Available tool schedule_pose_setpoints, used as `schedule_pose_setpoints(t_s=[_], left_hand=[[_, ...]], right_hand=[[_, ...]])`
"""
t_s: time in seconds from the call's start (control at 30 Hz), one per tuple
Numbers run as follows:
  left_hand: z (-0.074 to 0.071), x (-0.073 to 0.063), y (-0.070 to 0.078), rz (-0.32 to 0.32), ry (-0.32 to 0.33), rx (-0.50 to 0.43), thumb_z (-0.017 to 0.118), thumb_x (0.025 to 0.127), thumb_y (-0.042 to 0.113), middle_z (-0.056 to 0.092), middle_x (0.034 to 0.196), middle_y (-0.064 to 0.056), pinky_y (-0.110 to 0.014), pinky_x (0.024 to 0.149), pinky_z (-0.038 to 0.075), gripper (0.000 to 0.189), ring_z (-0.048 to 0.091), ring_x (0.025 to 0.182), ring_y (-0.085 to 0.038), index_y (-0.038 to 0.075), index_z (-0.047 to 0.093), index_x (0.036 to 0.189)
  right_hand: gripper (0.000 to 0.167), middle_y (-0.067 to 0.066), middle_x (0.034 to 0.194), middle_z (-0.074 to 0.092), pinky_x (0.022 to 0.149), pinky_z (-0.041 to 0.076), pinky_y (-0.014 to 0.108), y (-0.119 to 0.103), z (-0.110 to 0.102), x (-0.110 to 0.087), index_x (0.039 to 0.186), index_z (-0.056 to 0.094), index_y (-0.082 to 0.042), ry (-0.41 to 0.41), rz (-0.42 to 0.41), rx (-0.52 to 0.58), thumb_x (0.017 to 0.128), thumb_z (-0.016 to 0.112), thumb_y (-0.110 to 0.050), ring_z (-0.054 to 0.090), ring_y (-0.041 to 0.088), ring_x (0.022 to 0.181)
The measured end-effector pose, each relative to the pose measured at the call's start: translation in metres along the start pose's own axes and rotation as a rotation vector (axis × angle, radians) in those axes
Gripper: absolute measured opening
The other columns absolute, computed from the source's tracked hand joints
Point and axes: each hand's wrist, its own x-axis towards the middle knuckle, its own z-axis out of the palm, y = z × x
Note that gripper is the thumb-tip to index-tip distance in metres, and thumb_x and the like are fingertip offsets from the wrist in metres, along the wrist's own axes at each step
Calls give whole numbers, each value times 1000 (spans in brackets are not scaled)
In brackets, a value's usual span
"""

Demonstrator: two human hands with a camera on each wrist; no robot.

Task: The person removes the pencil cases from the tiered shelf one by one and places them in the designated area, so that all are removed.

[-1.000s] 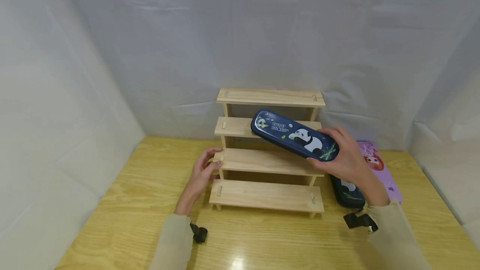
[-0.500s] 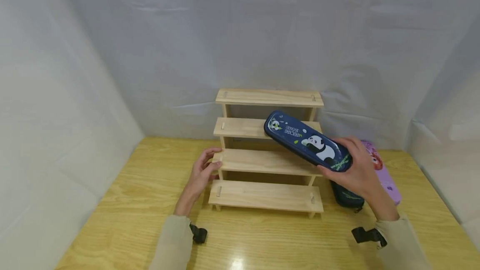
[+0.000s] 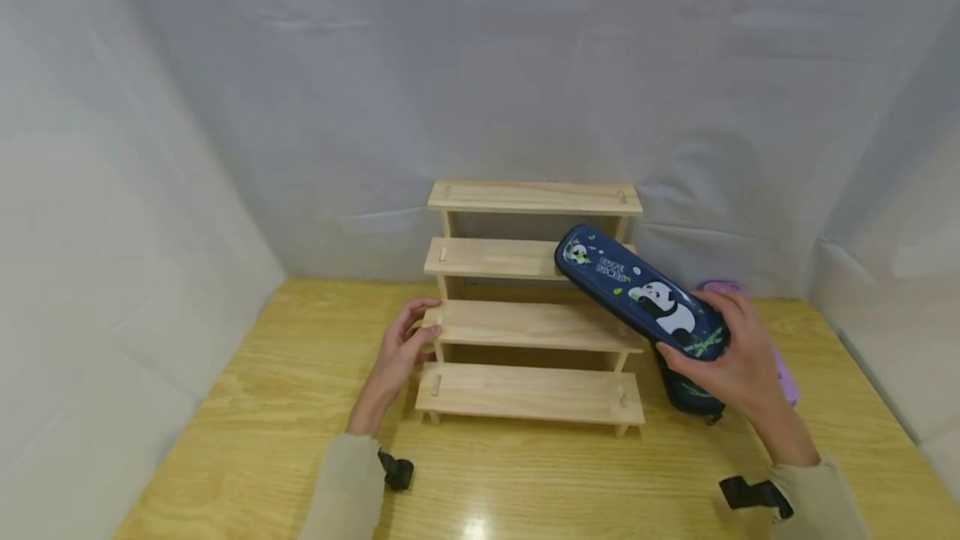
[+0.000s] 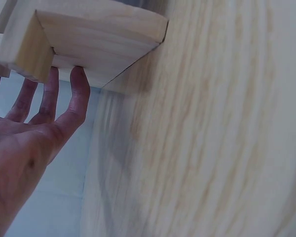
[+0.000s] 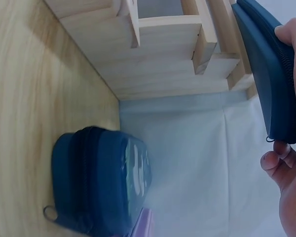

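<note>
My right hand (image 3: 738,352) grips the right end of a navy pencil case (image 3: 641,294) with a panda picture, its thumb on the near side and fingers on the far side. The case slants in the air in front of the right part of a stepped wooden display stand (image 3: 528,323). Its zipper side shows in the right wrist view, where the held pencil case (image 5: 269,74) is beside the stand's boards. My left hand (image 3: 397,348) holds the left end of a middle step, thumb at the front edge. In the left wrist view, fingertips (image 4: 79,74) touch the stand's side.
A second dark pencil case (image 3: 690,394) lies on the table (image 3: 525,473) right of the stand, partly hidden under the held one. Next to it is a purple case (image 3: 786,377), mostly behind my right hand. Pale sheeting (image 3: 525,65) surrounds the table's back and sides.
My right hand has moved right and toward me with the pencil case, uncovering more of the stand's steps. The left hand keeps its place on the stand.
</note>
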Motion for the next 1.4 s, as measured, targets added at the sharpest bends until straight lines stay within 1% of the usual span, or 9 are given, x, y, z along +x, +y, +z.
schedule_pose_setpoints(t_s=[0.13,0.37,0.53,0.6,0.73,0.9,1.13,1.3,1.4], left_hand=[[0,0,0,-5,-4,-3,59,102,17,52,143,-13,-41,83,58,41,59,109,-19,14,52,141],[0,0,-1,-4,-3,-8,59,102,16,52,144,-12,-38,81,57,40,58,110,-18,14,52,142],[-1,1,-1,6,-1,-9,59,102,16,52,144,-12,-38,81,58,41,58,109,-18,13,52,142],[-1,1,0,8,2,-9,59,102,15,52,143,-12,-39,81,58,41,59,109,-18,12,52,142],[-1,1,0,9,2,-10,59,102,15,52,144,-13,-41,82,58,41,59,110,-18,12,51,142],[0,2,-1,7,4,-10,59,101,15,52,144,-13,-42,83,58,41,59,110,-19,12,52,142],[1,2,0,9,5,-6,59,101,15,52,145,-13,-42,82,58,42,60,109,-18,12,51,142],[1,2,2,7,4,-5,59,101,15,51,145,-13,-42,83,58,42,60,109,-17,12,51,142],[2,2,2,5,1,-9,59,101,15,51,146,-13,-41,82,58,42,59,109,-17,12,51,143]], right_hand=[[80,31,122,59,103,32,7,1,-4,-6,124,63,8,20,25,1,52,91,-13,43,-5,120],[86,31,123,60,97,31,6,2,-12,-14,128,63,5,50,45,-54,49,92,-9,42,-7,118],[85,31,119,60,91,30,5,6,-17,-19,127,62,8,70,57,-88,50,92,-13,41,-10,113],[86,30,116,62,89,31,5,8,-19,-21,126,63,7,86,46,-87,50,93,-16,42,-9,111],[87,29,114,63,85,32,5,11,-23,-26,127,63,7,102,46,-89,49,93,-18,44,-8,107],[85,29,114,62,85,32,4,15,-30,-30,127,63,8,108,62,-91,51,91,-17,44,-9,108],[79,31,109,62,87,34,4,21,-38,-34,124,64,10,147,57,-82,54,89,-19,47,-11,106],[78,33,110,62,87,32,3,24,-45,-39,125,63,11,140,88,-122,56,88,-15,45,-13,107],[77,35,111,62,88,32,3,27,-49,-41,126,62,10,154,94,-135,57,88,-14,45,-14,108]])
